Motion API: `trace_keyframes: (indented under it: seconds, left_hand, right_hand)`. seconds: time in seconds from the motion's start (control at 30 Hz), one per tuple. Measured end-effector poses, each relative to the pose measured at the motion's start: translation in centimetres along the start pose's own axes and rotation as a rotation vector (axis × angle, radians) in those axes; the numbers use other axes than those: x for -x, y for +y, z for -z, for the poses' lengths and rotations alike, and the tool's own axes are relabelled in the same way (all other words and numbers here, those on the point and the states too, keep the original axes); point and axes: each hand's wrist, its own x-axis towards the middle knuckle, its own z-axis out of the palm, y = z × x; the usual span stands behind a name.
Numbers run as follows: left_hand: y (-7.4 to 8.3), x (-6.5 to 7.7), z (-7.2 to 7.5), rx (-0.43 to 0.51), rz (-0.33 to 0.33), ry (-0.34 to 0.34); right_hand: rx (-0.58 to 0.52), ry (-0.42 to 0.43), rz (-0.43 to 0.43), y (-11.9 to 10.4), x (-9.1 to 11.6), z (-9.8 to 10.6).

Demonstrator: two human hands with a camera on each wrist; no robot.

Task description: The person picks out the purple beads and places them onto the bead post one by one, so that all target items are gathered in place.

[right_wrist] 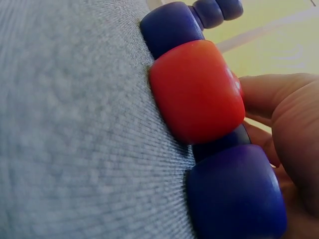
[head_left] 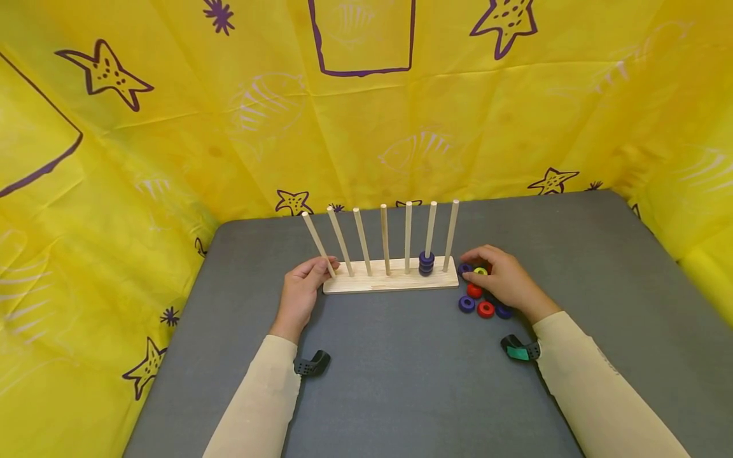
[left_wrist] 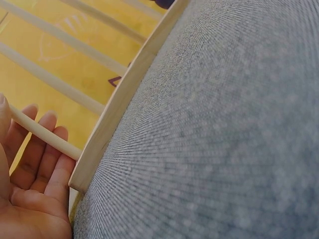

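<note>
A wooden peg stand [head_left: 378,283] with several upright pegs is in the middle of the head view. My left hand [head_left: 303,286] holds its leftmost peg [left_wrist: 47,134] low down, with the thumb on one side and fingers behind. Dark blue rings [head_left: 425,264] are stacked on the second peg from the right. At the stand's right end, my right hand [head_left: 504,277] pinches a dark blue ring [head_left: 465,270] between thumb and fingertips. Beside and below that hand lie a yellow ring [head_left: 480,271], red rings [head_left: 485,310] and more dark blue rings [head_left: 466,304], some partly hidden.
The grey table [head_left: 401,381] runs up to a yellow cloth [head_left: 355,140] with sea-creature drawings, hanging behind and at both sides. Black straps [head_left: 312,363] are on both wrists. In the right wrist view, a red ring [right_wrist: 197,92] stands close to the camera.
</note>
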Motion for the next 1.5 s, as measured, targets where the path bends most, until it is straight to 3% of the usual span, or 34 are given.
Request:
trace_keyframes:
  seconds: [0.47,0.8,1.17,1.5]
  left_hand:
    - [-0.22,0.01,0.03,-0.003,0.007,0.009]
    - [-0.08,0.07,-0.05,0.007,0.009,0.007]
    - [-0.11,-0.07,-0.1,0.011,-0.005,0.003]
    - [-0.09,-0.07,-0.04,0.007,0.0,0.003]
  right_hand:
    - [0.024,0.024,0.011,-0.14,0.15,-0.08]
    - [-0.016,0.085,0.005,-0.05,0.37,-0.05]
    - [-0.004,0.173,0.071,0.06,0.32,-0.07]
    - [0.004,0.206,0.05,-0.32,0.36,0.06]
